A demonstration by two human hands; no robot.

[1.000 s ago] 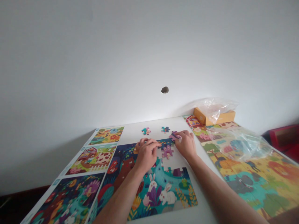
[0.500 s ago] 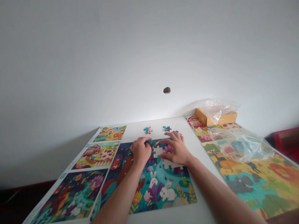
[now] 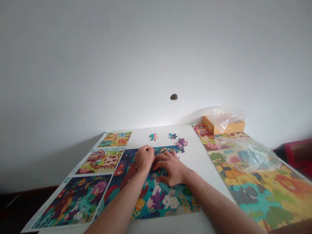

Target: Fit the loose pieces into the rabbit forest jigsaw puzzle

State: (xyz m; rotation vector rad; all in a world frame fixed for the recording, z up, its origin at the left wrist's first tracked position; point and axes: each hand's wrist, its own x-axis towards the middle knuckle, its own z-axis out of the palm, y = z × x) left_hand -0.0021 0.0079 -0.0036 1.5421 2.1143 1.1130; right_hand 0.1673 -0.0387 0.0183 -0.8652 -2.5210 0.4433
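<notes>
A dark forest jigsaw puzzle (image 3: 156, 203) with white rabbits and purple leaves lies flat on the white table, largely assembled. My left hand (image 3: 145, 159) rests on its upper part, fingers curled in; whatever they may hold is hidden. Beside it, my right hand (image 3: 172, 167) lies over the puzzle's middle and right with fingers spread, covering the part beneath. Beyond the puzzle's top edge lie a teal and pink puzzle piece (image 3: 153, 136), a teal and dark blue puzzle piece (image 3: 173, 136) and overlapping purple pieces (image 3: 182, 143).
On the left lies a printed sheet (image 3: 75, 201) with several pictures. To the right is another animal puzzle (image 3: 255, 191), partly under a clear plastic bag (image 3: 258, 157). An orange box (image 3: 229, 127) with more clear plastic stands against the white wall (image 3: 146, 65), which has a hole (image 3: 174, 97).
My right hand has come nearer and to the left, onto the puzzle's middle, uncovering the purple pieces behind. The fingers of my left hand have curled in.
</notes>
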